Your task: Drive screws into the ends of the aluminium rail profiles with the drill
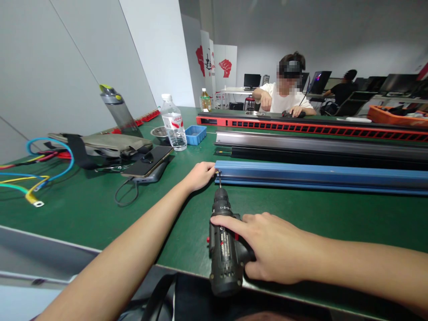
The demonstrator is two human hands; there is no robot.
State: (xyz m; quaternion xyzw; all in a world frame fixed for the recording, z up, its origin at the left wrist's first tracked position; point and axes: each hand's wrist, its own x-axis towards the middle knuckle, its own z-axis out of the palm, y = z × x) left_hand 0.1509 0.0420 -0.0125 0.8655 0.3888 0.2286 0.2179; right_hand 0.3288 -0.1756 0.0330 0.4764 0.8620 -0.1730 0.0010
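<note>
A black cordless drill [224, 249] is in my right hand [272, 247], whose fingers wrap around its grip while the index finger lies along the body. The drill's bit points away from me and meets the near left end of a long blue metal profile [321, 174], at what looks like a small screw. My left hand [201, 175] is closed at that same end, its fingertips against the profile's left edge. Whether those fingers pinch a small part there is hidden. Behind the blue piece lie a black strip [327, 157] and a silver-grey profile [301, 141].
On the left are a water bottle [174, 125], a blue tray [195, 135], a phone [149, 161], a grey bag [107, 145] and loose coloured cables [33, 196]. A red slotted rail [301, 128] crosses the back, where a co-worker [277, 99] sits opposite.
</note>
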